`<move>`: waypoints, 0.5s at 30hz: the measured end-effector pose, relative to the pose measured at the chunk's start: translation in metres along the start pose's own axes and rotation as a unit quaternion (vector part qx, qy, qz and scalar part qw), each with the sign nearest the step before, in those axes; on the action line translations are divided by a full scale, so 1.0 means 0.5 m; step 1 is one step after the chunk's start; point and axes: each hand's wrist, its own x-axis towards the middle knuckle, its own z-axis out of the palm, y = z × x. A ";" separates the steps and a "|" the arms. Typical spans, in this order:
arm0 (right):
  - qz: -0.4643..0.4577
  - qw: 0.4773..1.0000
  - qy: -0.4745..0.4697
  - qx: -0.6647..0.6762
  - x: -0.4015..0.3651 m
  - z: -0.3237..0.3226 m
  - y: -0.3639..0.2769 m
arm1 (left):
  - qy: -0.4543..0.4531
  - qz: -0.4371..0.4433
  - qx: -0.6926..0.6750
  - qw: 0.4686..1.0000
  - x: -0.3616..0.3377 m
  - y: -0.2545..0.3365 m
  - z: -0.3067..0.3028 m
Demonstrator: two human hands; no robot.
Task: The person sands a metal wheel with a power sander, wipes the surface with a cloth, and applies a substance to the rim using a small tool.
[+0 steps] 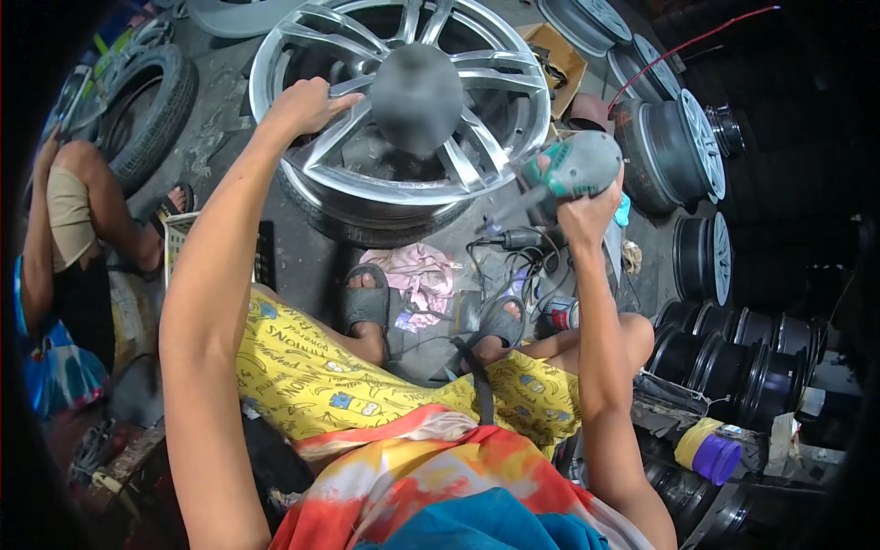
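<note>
A silver alloy wheel rim [394, 188] lies face up in front of me, resting on a tyre [367, 229]. Its hub is hidden behind a round blurred grey patch. My left hand [307, 108] is at the left spokes, the index finger stretched out along one of them and the other fingers curled loosely. In my right hand [591, 215] is a green-and-grey power tool [577, 167], smeared by motion and raised beside the rim's lower right edge. The tool's working end is too blurred to make out.
A pink rag [412, 275] lies between my feet. Near it are a black corded tool [518, 240], loose cables and a can [559, 313]. More rims [669, 151] line the right side. A cardboard box [557, 60] stands behind. Another person [78, 211] sits at left near a tyre [147, 119].
</note>
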 end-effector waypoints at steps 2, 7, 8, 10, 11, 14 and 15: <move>-0.007 1.000 0.012 0.020 -0.014 0.012 -0.002 | -0.011 0.006 -0.002 1.000 -0.002 0.000 -0.001; 0.053 0.997 0.021 0.058 0.005 0.038 0.030 | 0.012 0.004 0.011 1.000 -0.005 -0.003 0.004; 0.104 0.989 0.036 0.095 0.016 0.043 0.047 | 0.001 -0.006 0.029 1.000 -0.003 0.004 0.002; 0.062 0.994 0.050 0.074 0.040 0.058 0.092 | -0.012 -0.003 0.025 1.000 0.001 0.009 -0.001; 0.059 0.995 0.054 0.062 0.047 0.064 0.111 | -0.026 -0.006 0.025 0.999 0.002 0.007 -0.006; 0.072 0.991 0.086 0.074 0.022 0.091 0.059 | 0.001 0.006 0.031 1.000 0.004 -0.001 0.004; 0.053 0.992 0.097 0.056 0.002 0.098 0.051 | -0.001 0.006 0.020 1.000 0.001 0.002 -0.001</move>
